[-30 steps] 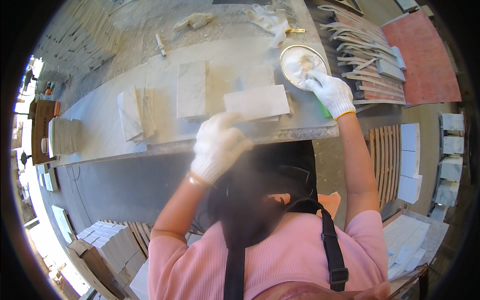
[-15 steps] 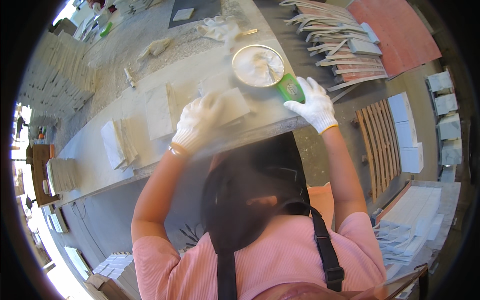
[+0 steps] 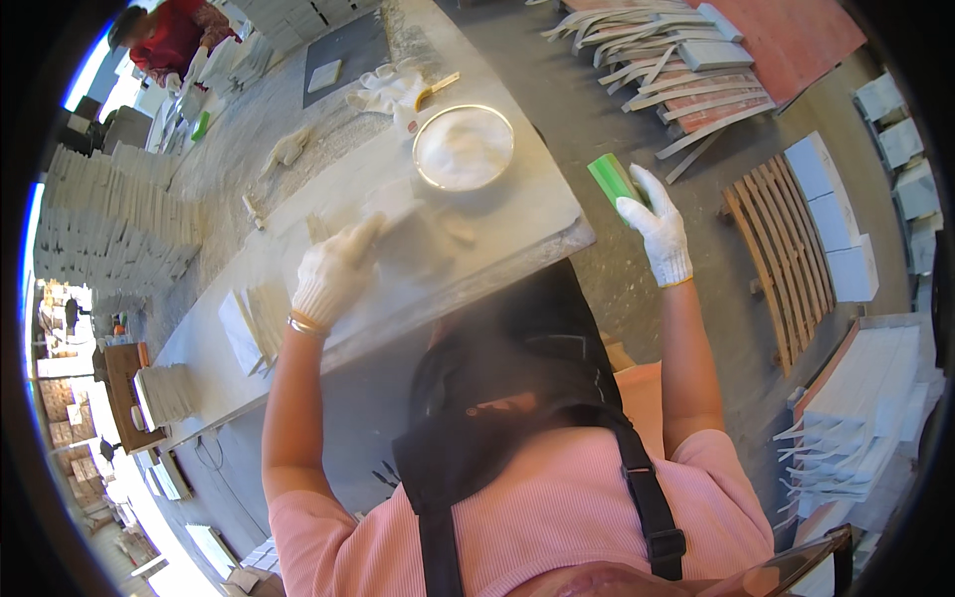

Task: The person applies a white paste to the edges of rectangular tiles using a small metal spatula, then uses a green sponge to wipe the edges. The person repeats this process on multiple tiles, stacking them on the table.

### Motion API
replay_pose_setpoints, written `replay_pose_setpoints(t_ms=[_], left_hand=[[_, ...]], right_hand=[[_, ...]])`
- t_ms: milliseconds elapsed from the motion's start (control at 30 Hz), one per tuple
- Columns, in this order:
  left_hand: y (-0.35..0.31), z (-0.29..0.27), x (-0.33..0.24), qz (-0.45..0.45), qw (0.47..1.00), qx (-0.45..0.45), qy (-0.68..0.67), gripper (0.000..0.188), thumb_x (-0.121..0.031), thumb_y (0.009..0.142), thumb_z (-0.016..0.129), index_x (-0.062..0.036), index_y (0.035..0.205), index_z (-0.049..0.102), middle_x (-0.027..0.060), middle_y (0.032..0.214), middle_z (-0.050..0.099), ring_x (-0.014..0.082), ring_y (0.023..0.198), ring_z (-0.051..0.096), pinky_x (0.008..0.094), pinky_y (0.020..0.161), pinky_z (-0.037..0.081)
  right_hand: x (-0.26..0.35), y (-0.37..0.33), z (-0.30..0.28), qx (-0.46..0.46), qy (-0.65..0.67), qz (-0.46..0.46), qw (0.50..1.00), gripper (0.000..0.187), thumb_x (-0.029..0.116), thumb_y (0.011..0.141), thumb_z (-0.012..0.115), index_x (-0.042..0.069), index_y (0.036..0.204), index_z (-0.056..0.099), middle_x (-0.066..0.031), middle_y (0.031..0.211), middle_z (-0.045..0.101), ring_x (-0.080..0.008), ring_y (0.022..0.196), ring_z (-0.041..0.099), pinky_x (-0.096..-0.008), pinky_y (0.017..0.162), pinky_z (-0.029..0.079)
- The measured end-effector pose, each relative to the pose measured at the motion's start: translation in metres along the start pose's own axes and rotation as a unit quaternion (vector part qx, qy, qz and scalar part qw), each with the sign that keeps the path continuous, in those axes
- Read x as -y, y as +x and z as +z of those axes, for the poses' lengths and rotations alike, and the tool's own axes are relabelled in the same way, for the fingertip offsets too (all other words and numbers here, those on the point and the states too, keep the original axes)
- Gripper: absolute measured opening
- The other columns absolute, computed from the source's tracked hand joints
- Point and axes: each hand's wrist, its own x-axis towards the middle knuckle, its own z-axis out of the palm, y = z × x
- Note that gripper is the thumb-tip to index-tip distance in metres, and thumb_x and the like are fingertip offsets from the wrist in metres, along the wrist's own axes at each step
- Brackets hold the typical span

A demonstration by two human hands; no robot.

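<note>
My right hand [image 3: 661, 231], in a white knit glove, grips a green rectangular block [image 3: 615, 179] like a sanding block. It holds the block out past the table's right edge. My left hand [image 3: 336, 271], gloved the same way, is over the table beside a few leaning pale tiles [image 3: 261, 320]; its fingers are smeared by motion. Just right of its fingertips is a blurred pale tile [image 3: 410, 242], and I cannot tell whether they touch. A round bowl [image 3: 422, 169] of white powder [image 3: 464, 147] stands farther back, near the table's right edge.
The dusty table [image 3: 517, 224] carries loose gloves [image 3: 390, 90], a dark mat [image 3: 343, 55] and tall tile stacks [image 3: 114, 224]. A person in red [image 3: 174, 45] is at the far left. Right of the table are a wooden pallet [image 3: 781, 259] and piled pale strips [image 3: 676, 75].
My right hand has moved the green block from beside the bowl out to the right, off the table. My left hand has shifted left. The view has turned slightly.
</note>
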Motion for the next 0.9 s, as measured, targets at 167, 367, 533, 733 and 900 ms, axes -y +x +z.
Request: replay_pose_setpoints(t_ms=[167,367,533,733,900], left_hand=[[0.005,-0.017,-0.040,0.028,0.995,-0.040,-0.090,0.047,-0.020,0.093,0.068,-0.0196,0.140,0.064,0.0158,0.114,0.076,0.0357,0.096,0.074,0.0439,0.081,0.059],[0.062,0.030,-0.121,0.016,0.897,0.149,-0.416,0.054,-0.014,0.091,0.069,-0.0060,0.143,0.062,0.0153,0.126,0.073,0.0221,0.114,0.068,0.0357,0.101,0.052],[0.123,0.082,-0.146,0.020,0.865,0.229,-0.446,0.052,-0.018,0.092,0.067,-0.0076,0.143,0.063,0.0186,0.128,0.072,0.0286,0.116,0.070,0.0388,0.101,0.053],[0.136,0.094,-0.150,0.062,0.934,0.160,-0.313,0.050,-0.017,0.089,0.065,-0.0091,0.138,0.065,0.0223,0.118,0.073,0.0379,0.107,0.071,0.0432,0.098,0.055],[0.121,0.097,-0.166,0.103,0.982,-0.006,-0.156,0.050,-0.026,0.082,0.076,-0.0102,0.129,0.066,0.0171,0.119,0.067,0.0391,0.110,0.063,0.0509,0.098,0.050]], right_hand=[[-0.019,-0.033,-0.027,-0.014,0.180,0.125,0.976,0.067,0.025,0.096,0.070,0.002,0.155,0.050,-0.0106,0.143,0.063,-0.0205,0.121,0.062,-0.0326,0.095,0.052],[-0.032,-0.045,-0.031,0.011,0.283,0.145,0.948,0.079,0.044,0.090,0.067,0.008,0.157,0.047,-0.0053,0.130,0.067,-0.0167,0.108,0.065,-0.0332,0.084,0.052],[-0.034,-0.044,-0.025,-0.004,0.325,0.163,0.932,0.077,0.041,0.092,0.065,0.009,0.159,0.044,-0.0075,0.138,0.064,-0.0199,0.110,0.066,-0.0355,0.086,0.054],[-0.034,-0.027,0.001,0.019,0.326,0.200,0.924,0.076,0.043,0.095,0.063,0.011,0.161,0.042,-0.0067,0.146,0.060,-0.0210,0.115,0.065,-0.0359,0.087,0.053],[-0.038,-0.023,0.025,0.038,0.335,0.171,0.926,0.079,0.043,0.095,0.062,0.008,0.162,0.039,-0.0067,0.153,0.056,-0.0183,0.128,0.058,-0.0362,0.093,0.052]])
